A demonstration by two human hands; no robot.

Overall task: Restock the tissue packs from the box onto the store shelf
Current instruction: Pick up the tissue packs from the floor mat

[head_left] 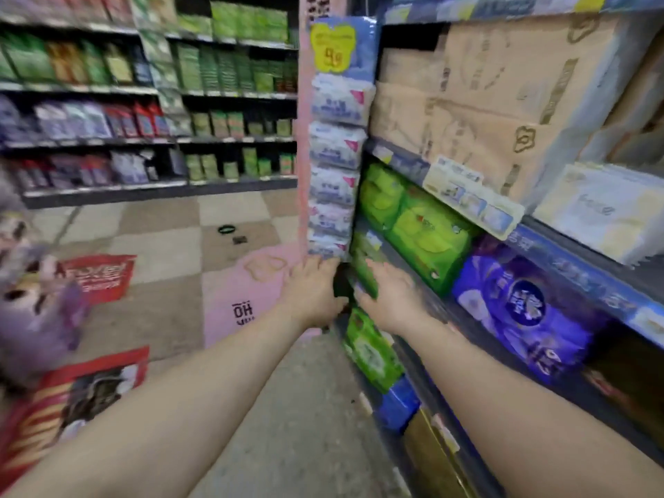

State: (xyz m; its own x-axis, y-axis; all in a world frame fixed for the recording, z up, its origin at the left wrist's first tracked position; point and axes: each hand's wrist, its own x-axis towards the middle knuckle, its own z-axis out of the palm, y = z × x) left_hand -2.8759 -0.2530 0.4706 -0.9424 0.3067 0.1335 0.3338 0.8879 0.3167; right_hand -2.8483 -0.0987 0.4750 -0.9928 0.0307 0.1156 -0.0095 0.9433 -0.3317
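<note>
Both hands are working at the shelf's near end: the right hand (390, 294) is pressing flat, fingers extended, on a green tissue pack (366, 271), while the left hand (316, 285) is curling round its dark end. Green packs already fill the store shelf (560, 242) above; no box is visible, so what remains is unclear.

We see a green tissue pack (364, 271) standing on edge at the left end of the store shelf (560, 246), tilted slightly. Just beside it on the same shelf sit larger bright green packs (420, 224), then a purple pack (521, 314) further right. Another green pack (372, 350) lies on the shelf below. All are blurred.
</note>
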